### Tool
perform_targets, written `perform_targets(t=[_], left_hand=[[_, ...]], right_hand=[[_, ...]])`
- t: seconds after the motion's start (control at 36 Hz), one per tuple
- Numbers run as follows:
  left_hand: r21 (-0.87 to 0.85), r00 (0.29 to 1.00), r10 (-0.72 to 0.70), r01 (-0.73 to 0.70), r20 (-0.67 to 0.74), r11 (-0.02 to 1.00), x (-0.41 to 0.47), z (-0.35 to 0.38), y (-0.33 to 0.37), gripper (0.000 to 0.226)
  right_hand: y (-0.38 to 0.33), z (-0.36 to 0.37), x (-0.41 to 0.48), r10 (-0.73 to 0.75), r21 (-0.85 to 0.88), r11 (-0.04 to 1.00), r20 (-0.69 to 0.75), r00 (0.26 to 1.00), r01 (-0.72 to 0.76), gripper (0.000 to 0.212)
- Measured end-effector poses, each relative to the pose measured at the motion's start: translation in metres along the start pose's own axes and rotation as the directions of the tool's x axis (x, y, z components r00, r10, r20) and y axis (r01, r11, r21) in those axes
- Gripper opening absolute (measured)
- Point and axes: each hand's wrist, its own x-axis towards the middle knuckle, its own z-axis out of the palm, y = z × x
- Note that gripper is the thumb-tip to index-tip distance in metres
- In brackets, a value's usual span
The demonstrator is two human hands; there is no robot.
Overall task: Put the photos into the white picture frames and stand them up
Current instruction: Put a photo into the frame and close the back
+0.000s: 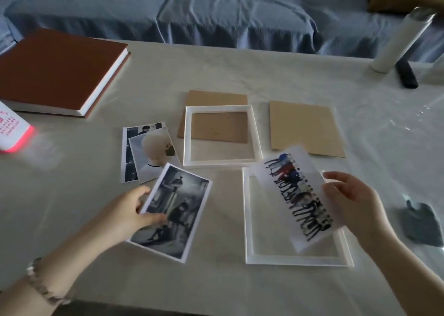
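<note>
Two white picture frames lie flat on the table: the far frame and the near frame. My right hand holds a photo of a row of people, tilted above the near frame. My left hand grips a black-and-white photo by its left edge, left of the near frame. Two more photos lie overlapped further back on the left. One brown backing board lies to the right of the far frame, another backing board sits partly under it.
A brown book lies at the back left, a white and red box at the left edge. A white cylinder and a dark remote stand back right. A dark cloth lies at right. A blue sofa is behind the table.
</note>
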Motion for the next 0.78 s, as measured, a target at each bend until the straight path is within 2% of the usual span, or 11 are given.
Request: perform_targets(t=[0.11,0.22,0.31,0.39,0.44,0.5,0.56,0.61,0.67,0.72,0.78], left_hand=[[0.265,0.987,-0.010,0.052,-0.159,0.963,0.002,0.000,0.003,0.067],[0.534,0.893,0.288,-0.065,-0.345,0.843,0.000,0.015,0.015,0.057],[0.501,0.757,0.582,-0.395,-0.298,0.770,-0.002,0.038,0.037,0.052],[0.468,0.626,0.773,-0.655,-0.104,0.593,-0.007,0.066,0.069,0.067],[0.579,0.503,0.864,-0.715,0.036,0.393,-0.010,0.085,0.088,0.070],[0.620,0.362,0.929,-0.746,0.074,0.242,-0.013,0.101,0.104,0.046],[0.630,0.229,0.973,-0.760,0.026,0.162,-0.013,0.110,0.115,0.025],[0.658,0.169,0.984,-0.736,-0.050,0.160,-0.011,0.114,0.122,0.020],[0.607,0.206,0.965,-0.750,-0.164,0.263,-0.009,0.115,0.127,0.023],[0.435,0.329,0.897,-0.790,-0.294,0.432,-0.010,0.115,0.132,0.029],[0.196,0.477,0.778,-0.787,-0.410,0.585,-0.013,0.116,0.139,0.020]], right_hand=[[0.007,-0.019,0.004,-0.036,-0.187,0.981,0.031,0.999,0.041,0.017],[0.011,-0.024,0.003,-0.038,-0.219,0.974,0.062,0.997,0.051,0.019],[0.009,-0.022,0.001,-0.003,-0.150,0.989,0.086,0.996,0.015,0.019],[0.001,-0.018,-0.003,0.011,-0.121,0.993,0.146,0.989,0.007,0.014],[-0.003,-0.016,-0.005,-0.005,-0.135,0.990,0.182,0.983,0.030,0.011],[-0.007,-0.017,-0.008,-0.018,-0.154,0.987,0.218,0.976,0.053,0.010],[-0.011,-0.021,-0.011,-0.018,-0.123,0.991,0.259,0.966,0.051,0.009],[-0.015,-0.031,-0.013,0.003,0.010,1.000,0.330,0.944,-0.007,0.010],[-0.013,-0.043,-0.010,0.024,0.268,0.951,0.433,0.901,-0.154,0.033],[-0.009,-0.052,-0.006,-0.028,0.571,0.760,0.504,0.863,-0.309,0.042],[-0.004,-0.054,-0.004,-0.113,0.640,0.718,0.497,0.861,-0.275,0.075]])
